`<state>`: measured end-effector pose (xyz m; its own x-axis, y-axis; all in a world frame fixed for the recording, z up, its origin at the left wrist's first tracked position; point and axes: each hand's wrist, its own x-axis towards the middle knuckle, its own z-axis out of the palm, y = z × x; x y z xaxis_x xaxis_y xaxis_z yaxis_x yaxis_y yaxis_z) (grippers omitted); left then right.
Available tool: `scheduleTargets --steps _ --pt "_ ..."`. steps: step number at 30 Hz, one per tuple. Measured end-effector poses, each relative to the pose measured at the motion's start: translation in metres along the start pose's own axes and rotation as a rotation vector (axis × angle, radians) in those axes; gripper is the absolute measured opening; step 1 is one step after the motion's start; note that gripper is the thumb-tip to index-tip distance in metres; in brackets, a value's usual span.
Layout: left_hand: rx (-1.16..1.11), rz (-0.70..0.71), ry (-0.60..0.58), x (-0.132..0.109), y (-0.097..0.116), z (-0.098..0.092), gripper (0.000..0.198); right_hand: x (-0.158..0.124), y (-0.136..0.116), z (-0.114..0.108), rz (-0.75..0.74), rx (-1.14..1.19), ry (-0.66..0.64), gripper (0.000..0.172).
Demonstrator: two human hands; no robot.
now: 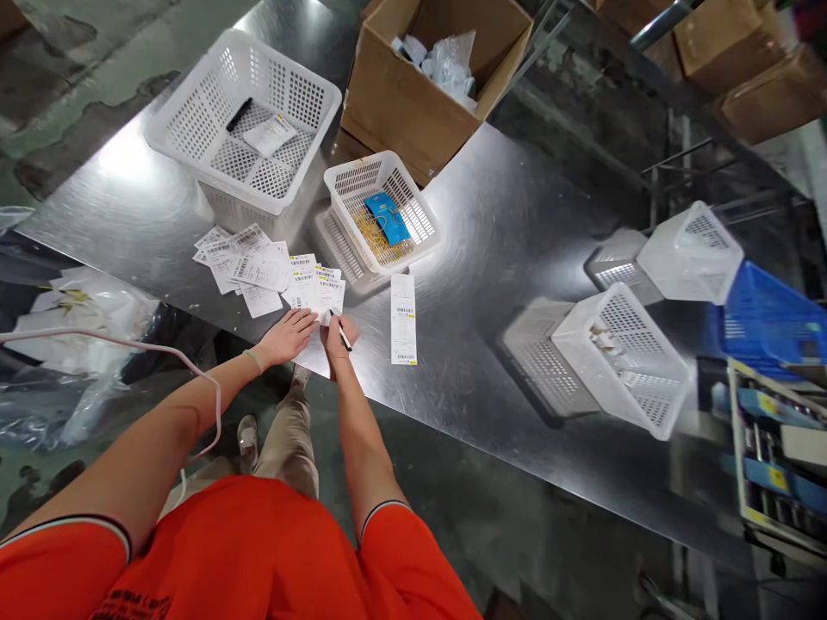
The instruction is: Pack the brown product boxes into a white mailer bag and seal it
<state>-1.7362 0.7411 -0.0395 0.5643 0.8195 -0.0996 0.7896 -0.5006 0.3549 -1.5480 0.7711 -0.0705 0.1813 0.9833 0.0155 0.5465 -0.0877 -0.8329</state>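
My right hand (337, 337) is closed around a pen (342, 334) with its tip on a white barcode label (318, 297) at the near edge of the steel table (504, 224). My left hand (289, 334) lies flat and open beside it, fingers pressing on the same label. More barcode labels (249, 263) lie spread in a loose pile just beyond my hands. A single long label strip (403, 318) lies to the right of my right hand.
A small white basket (345, 181) holding a blue card and rubber bands sits behind the labels. A large white basket (194, 120) stands at back left, a cardboard box (401, 95) behind. Two white baskets (646, 379) and a blue crate (768, 319) are at right.
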Motion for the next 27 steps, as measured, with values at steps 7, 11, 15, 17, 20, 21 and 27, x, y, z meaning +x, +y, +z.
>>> scheduleTargets --steps 7,11,15,17,20,21,27 --pt "-0.009 0.001 -0.006 0.000 0.000 0.000 0.051 -0.001 -0.003 -0.002 -0.028 0.025 0.032 0.047" --pt "-0.019 -0.018 -0.012 0.000 0.001 -0.001 0.052 -0.001 -0.003 -0.001 -0.023 0.029 0.051 0.046" --pt "-0.017 -0.023 -0.021 0.001 0.002 -0.003 0.052 -0.003 -0.002 0.001 -0.018 0.037 0.050 0.043" --pt "-0.018 -0.019 -0.020 0.001 0.002 -0.003 0.052 -0.003 -0.001 0.001 -0.017 0.043 0.042 0.042" --pt "-0.022 -0.012 -0.021 0.001 0.002 -0.003 0.054 -0.003 0.000 0.001 -0.015 0.049 0.026 0.042" --pt "-0.024 -0.012 -0.021 0.001 0.002 -0.004 0.054 -0.004 0.001 0.001 -0.016 0.049 0.021 0.043" --pt "-0.030 -0.013 -0.009 0.001 0.002 -0.005 0.053 -0.005 0.010 0.003 -0.080 0.012 0.012 0.042"
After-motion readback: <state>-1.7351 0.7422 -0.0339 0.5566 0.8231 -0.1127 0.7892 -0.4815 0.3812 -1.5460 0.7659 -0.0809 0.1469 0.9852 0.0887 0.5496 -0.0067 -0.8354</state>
